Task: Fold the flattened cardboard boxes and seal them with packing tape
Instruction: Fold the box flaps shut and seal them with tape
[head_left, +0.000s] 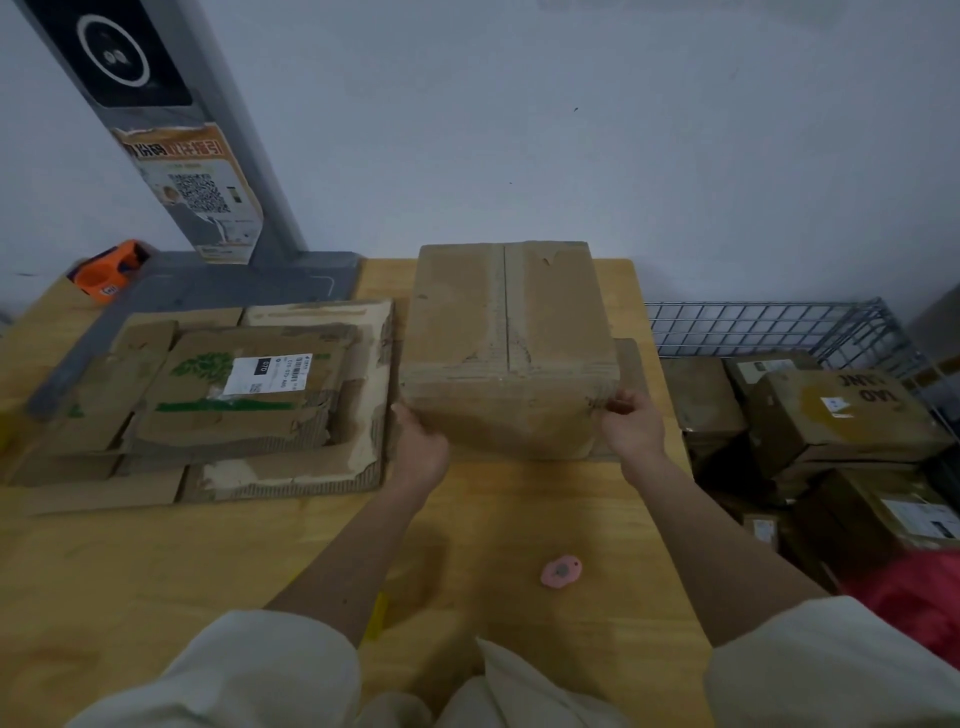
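Note:
A folded brown cardboard box (506, 343) stands on the wooden table (208, 561) at the back middle, its top flaps meeting along a taped centre seam. My left hand (423, 447) holds the box's lower left corner. At the right edge, my right hand (631, 423) pinches the front near a loose flap. A pile of flattened cardboard boxes (218, 400) lies to the left of it. Far back on the left sits an orange packing tape dispenser (106, 273).
A small pink object (561, 571) lies on the table near me. A grey stand with a QR poster (208, 202) rises at the back left. Right of the table, a wire cage (779, 327) and several taped boxes (831, 415) sit on the floor.

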